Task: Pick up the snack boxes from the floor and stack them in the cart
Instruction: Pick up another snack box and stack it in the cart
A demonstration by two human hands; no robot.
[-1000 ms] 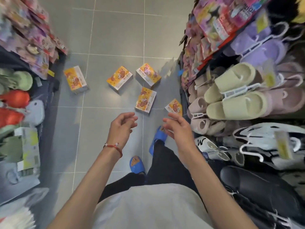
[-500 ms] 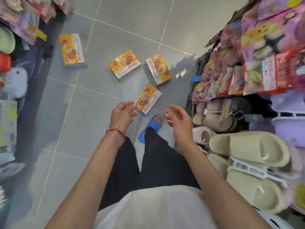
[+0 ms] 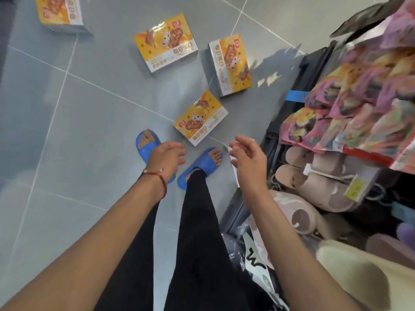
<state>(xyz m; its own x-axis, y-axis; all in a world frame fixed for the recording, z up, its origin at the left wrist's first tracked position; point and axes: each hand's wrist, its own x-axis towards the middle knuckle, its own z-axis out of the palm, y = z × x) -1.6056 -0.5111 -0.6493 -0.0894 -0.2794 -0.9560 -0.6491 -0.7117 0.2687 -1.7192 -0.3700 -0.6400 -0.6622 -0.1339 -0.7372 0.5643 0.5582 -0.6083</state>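
Both arms stretched over snack boxes [image 3: 166,42] scattered on a floor [image 3: 78,135].
Your left hand [image 3: 167,160] and right hand [image 3: 247,159] hold nothing, fingers loosely curled. The nearest box [image 3: 201,118] lies flat just past your slippers [image 3: 198,168]; three others lie beyond.

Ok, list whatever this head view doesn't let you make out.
Cart: nowhere in the head view.
Far-left box: cut off by the top edge.
Shelf packets: motion-blurred, contents unreadable.
White object: mostly hidden behind the right hand; can't identify it.
Left sandal: heel covered by the left hand.
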